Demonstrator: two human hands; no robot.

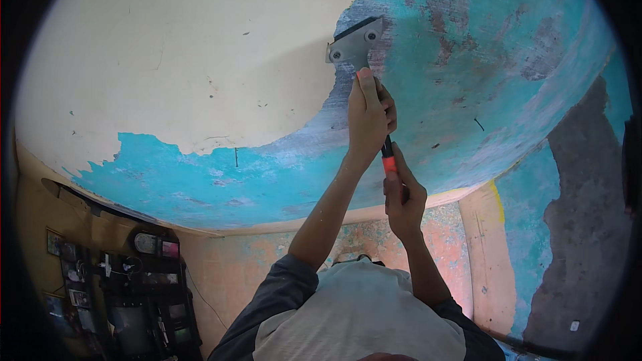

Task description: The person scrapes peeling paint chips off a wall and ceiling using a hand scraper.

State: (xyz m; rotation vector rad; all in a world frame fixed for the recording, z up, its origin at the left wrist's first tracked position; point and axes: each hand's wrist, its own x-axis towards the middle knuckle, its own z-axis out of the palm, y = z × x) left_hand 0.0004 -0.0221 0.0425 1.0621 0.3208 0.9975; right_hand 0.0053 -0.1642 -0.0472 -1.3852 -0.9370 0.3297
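A metal scraper (355, 43) with a wide grey blade and a black-and-orange handle presses flat against the ceiling (461, 40), right at the edge where cream paint (187, 53) meets scraped turquoise. My left hand (368, 117) grips the handle high up, with a finger stretched along the neck toward the blade. My right hand (403, 195) clasps the lower end of the handle, just below the orange part. Both arms reach straight up from my grey sleeves.
Below the ceiling, a peeling pinkish wall (441, 227) and a corner with turquoise and bare grey patches (582, 227) stand at right. A dark shelf unit (134, 294) crowded with small framed items sits at lower left.
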